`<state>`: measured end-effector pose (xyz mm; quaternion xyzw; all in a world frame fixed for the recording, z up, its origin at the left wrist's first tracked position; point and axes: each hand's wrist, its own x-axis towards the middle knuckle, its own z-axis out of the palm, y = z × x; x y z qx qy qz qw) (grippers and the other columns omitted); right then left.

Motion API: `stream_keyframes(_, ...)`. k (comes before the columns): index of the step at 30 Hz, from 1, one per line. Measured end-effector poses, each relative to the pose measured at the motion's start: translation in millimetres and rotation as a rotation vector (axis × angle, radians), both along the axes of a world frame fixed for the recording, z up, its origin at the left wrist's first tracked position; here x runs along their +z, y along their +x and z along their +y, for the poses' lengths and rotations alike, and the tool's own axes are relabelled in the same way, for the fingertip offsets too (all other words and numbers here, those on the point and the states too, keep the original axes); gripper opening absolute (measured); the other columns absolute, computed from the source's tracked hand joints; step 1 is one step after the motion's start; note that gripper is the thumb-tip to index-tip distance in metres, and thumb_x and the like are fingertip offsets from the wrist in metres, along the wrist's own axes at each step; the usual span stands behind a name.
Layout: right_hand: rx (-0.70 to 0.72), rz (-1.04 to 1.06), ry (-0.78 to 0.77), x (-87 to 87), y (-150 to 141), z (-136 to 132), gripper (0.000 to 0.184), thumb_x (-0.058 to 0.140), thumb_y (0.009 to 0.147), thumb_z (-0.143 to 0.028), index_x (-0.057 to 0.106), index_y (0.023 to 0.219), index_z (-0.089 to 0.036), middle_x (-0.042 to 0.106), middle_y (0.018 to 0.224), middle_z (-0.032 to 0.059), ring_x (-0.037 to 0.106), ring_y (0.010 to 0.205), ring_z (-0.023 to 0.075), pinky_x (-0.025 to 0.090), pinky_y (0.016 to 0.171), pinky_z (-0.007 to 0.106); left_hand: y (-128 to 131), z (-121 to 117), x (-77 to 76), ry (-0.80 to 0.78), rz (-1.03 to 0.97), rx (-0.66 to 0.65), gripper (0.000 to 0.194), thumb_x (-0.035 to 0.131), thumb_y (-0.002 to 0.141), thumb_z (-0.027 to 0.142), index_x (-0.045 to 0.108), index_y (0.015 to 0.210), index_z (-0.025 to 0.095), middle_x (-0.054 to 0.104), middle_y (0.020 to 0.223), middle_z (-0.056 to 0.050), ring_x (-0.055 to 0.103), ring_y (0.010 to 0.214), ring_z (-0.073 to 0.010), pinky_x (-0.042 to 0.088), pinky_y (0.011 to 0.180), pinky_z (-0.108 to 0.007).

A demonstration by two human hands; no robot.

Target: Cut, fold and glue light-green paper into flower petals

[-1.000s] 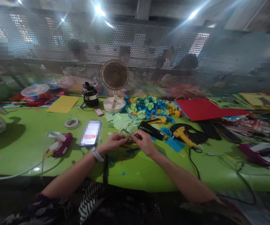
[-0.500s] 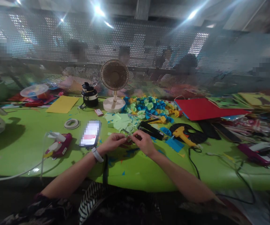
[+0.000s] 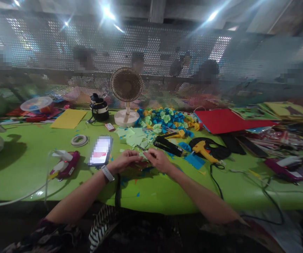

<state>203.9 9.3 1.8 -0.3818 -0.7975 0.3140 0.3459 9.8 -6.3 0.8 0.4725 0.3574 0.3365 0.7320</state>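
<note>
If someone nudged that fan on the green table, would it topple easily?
The fan may wobble, since its wide round head sits up on a thin stem. A light nudge probably wouldn't topple it, as the base is broad and flat. Pushed low down, it would more likely slide than tip.

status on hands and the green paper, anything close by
Left hand and right hand close together. Small green paper between them. Black stapler just beyond right hand.
</note>
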Motion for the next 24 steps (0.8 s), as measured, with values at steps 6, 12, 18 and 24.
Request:
stream_keyframes(6, 0.005, -0.037, 0.077, -1.8, -3.0, -1.8, 0.042, 0.045, 0.091, -0.049, 0.042, 0.061, -0.020, 0.036, 0.054, -0.0051, 0.034, 0.052, 0.0105, 0.026, 0.052, 0.025, 0.3, 1.5, -0.9, 0.048, 0.071, -0.042, 0.036, 0.082, 0.063, 0.040, 0.065, 0.074, 0.010, 0.074, 0.073, -0.009, 0.069, 0.066, -0.0159, 0.055, 0.062, -0.025)
stream_keyframes(12, 0.011, -0.041, -0.017, 2.7, -1.3, -1.7, 0.045, 0.048, 0.087, -0.056, 0.040, 0.060, -0.021, 0.033, 0.053, -0.0060, 0.031, 0.051, 0.0100, 0.025, 0.050, 0.025, -1.2, 2.3, 0.8, 0.091, 0.065, -0.064, 0.038, 0.081, 0.063, 0.042, 0.064, 0.076, 0.010, 0.073, 0.072, -0.007, 0.067, 0.061, -0.0134, 0.054, 0.062, -0.024)
stream_keyframes(18, 0.067, -0.016, -0.120, 6.8, 0.9, -0.4, 0.046, 0.051, 0.084, -0.057, 0.041, 0.059, -0.020, 0.038, 0.050, -0.0062, 0.034, 0.047, 0.0087, 0.028, 0.046, 0.023, -5.2, 6.2, -0.3, 0.103, 0.084, -0.087, 0.038, 0.080, 0.065, 0.042, 0.064, 0.078, 0.011, 0.072, 0.072, -0.006, 0.067, 0.062, -0.0134, 0.055, 0.064, -0.025)
stream_keyframes(24, 0.138, 0.035, -0.323, 7.9, 4.7, 4.5, 0.038, 0.053, 0.084, -0.053, 0.051, 0.067, -0.019, 0.059, 0.058, -0.0021, 0.049, 0.043, 0.0092, 0.039, 0.043, 0.022, -8.8, 10.9, 1.4, 0.157, 0.105, 0.075, 0.038, 0.081, 0.064, 0.043, 0.061, 0.077, 0.012, 0.071, 0.071, -0.004, 0.067, 0.064, -0.0128, 0.054, 0.065, -0.024)
